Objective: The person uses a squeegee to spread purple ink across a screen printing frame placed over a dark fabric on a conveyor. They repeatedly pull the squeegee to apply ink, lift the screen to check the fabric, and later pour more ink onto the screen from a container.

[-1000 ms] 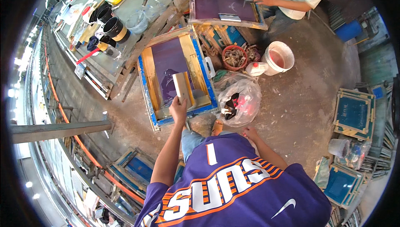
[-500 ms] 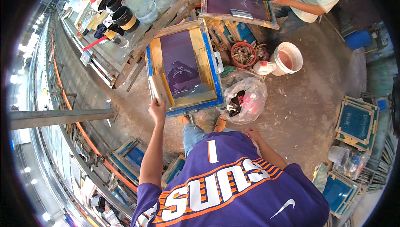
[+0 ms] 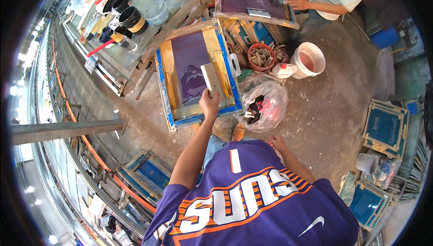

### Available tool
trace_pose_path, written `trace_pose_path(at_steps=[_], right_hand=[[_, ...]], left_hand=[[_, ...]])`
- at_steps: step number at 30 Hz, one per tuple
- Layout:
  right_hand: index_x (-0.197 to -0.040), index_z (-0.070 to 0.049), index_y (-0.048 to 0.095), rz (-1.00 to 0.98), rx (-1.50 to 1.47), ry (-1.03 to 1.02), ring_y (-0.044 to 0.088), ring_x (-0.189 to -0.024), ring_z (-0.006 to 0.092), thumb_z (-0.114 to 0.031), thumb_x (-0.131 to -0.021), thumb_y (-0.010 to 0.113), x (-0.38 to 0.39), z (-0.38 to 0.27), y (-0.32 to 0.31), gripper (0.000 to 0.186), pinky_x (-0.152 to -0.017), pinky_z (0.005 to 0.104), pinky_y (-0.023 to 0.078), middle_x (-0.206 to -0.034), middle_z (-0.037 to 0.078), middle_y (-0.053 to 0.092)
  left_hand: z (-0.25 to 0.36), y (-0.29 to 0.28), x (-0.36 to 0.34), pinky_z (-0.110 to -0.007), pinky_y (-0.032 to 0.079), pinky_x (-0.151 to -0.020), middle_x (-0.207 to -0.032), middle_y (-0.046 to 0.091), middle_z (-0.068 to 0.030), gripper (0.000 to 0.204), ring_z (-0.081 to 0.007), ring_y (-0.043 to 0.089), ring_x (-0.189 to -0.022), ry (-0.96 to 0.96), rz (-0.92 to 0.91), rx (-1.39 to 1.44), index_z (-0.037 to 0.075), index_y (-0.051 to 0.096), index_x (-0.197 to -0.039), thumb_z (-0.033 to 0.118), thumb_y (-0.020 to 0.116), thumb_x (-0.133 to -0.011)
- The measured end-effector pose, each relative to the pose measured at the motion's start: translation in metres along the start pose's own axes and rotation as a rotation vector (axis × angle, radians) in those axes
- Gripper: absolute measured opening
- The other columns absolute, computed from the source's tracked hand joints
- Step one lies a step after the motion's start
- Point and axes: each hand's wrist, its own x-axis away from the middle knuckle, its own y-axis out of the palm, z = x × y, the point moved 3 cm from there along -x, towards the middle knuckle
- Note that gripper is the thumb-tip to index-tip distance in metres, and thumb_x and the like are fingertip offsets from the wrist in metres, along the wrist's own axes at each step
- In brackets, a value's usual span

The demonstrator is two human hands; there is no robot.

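My left hand [image 3: 209,104] is closed round the near end of a pale squeegee [image 3: 209,77], which stands tilted over the right part of a screen-printing frame [image 3: 173,122]. The frame has a blue and wooden border with tan tape inside. Dark purple mesh [image 3: 187,49] fills its middle, with a pale arched design and wet ink towards the near end. By my right thigh hangs my right hand [image 3: 278,142], away from the frame; its fingers are mostly hidden, with a small red spot beside them.
A clear bag [image 3: 270,106] of rubbish, a red basket [image 3: 260,57], a white jug [image 3: 284,70] and a white bucket [image 3: 308,61] stand right of the frame. Behind, a co-worker's hand [image 3: 297,3] holds a clear tub over another purple screen [image 3: 246,0]. A metal beam [image 3: 67,131] juts in left.
My left hand has carried the squeegee from the frame's left side across to its right side. My right hand stays by my thigh.
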Motion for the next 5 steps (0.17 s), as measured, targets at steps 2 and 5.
trace_pose_path(at_steps=[2,5], right_hand=[[-0.103,0.0,0.068,-0.009,0.014,0.032,0.061,-0.062,0.013,-0.028,-0.093,0.068,0.004,-0.004,0.001,0.03,-0.055,0.0281,0.05,-0.081,0.007,0.068],[-0.103,0.0,0.067,-0.031,0.006,0.034,0.062,-0.062,0.0139,-0.029,-0.093,0.068,0.007,0.004,0.007,0.031,-0.054,0.0283,0.049,-0.08,0.007,0.067]], left_hand=[[-0.022,0.008,0.002,-0.036,0.052,-0.067,-0.079,0.072,-0.0126,0.033,-0.0207,0.068,-0.069,-0.036,-0.092,-0.025,0.001,0.07,-0.105,0.023,0.078,-0.083],[-0.032,-0.016,0.005,-0.033,0.052,-0.068,-0.082,0.074,-0.0117,0.035,-0.0192,0.07,-0.072,-0.061,-0.159,-0.085,0.002,0.071,-0.106,0.026,0.079,-0.082]])
